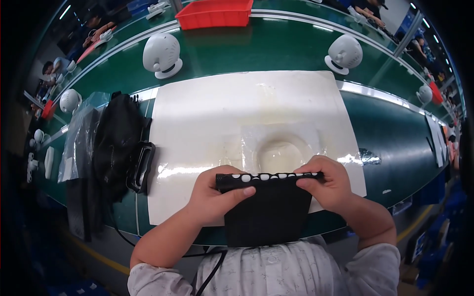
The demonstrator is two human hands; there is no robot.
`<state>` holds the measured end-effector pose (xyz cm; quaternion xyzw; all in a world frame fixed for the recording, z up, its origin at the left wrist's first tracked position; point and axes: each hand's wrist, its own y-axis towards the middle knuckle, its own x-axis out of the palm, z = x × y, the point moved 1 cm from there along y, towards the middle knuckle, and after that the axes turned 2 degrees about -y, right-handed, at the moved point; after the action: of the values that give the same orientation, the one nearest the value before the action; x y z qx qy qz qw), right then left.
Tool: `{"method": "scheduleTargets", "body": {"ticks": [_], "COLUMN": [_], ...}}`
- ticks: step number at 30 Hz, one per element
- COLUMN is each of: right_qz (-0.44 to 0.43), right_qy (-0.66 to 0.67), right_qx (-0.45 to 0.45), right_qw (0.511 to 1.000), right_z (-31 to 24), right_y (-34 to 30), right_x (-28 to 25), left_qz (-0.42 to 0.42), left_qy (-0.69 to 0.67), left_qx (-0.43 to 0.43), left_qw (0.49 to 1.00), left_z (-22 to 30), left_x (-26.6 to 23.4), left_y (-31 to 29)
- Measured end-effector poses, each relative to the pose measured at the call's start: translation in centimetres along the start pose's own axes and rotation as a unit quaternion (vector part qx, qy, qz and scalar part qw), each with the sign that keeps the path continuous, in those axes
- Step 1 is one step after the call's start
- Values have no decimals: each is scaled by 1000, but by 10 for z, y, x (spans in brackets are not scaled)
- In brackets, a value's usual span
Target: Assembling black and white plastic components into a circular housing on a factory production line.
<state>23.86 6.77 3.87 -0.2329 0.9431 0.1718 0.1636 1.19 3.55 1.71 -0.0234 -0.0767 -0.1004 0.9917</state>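
Note:
A flat black piece (269,212) stands upright at the near edge of the table, close to my body. White oval spots run along its top edge; I cannot tell what kind of thing it is. My left hand (215,195) is closed on its upper left corner, with the thumb across the near face. At the upper right, my right hand (327,183) grips the same edge between thumb and fingers. Beyond the piece lies a large white sheet (197,118), with a ring-shaped mark (281,153) under shiny clear film.
Left of the sheet are a black bag-like item (116,143) and clear plastic wrapping (81,143). White rounded devices on stands (161,54) (344,52) and a red bin (215,14) stand on the green table (256,49). A black cable (217,269) crosses near my lap.

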Motion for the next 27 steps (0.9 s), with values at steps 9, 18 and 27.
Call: {"method": "scheduleTargets", "body": {"ticks": [9, 18, 27], "right_qz": [6, 20, -64], "right_qy": [-35, -62, 123], "right_qx": [-11, -23, -5], "right_qw": [999, 998, 990], "right_z": [8, 10, 17], "right_y": [4, 8, 30], "right_x": [10, 20, 7], "left_qz": [-8, -30, -65], "left_qy": [79, 18, 124], "left_qx": [15, -45, -61], "left_qw": [997, 998, 988], "left_z": [-3, 1, 10], "left_x": [-10, -15, -46], "left_y": [0, -3, -13]}}
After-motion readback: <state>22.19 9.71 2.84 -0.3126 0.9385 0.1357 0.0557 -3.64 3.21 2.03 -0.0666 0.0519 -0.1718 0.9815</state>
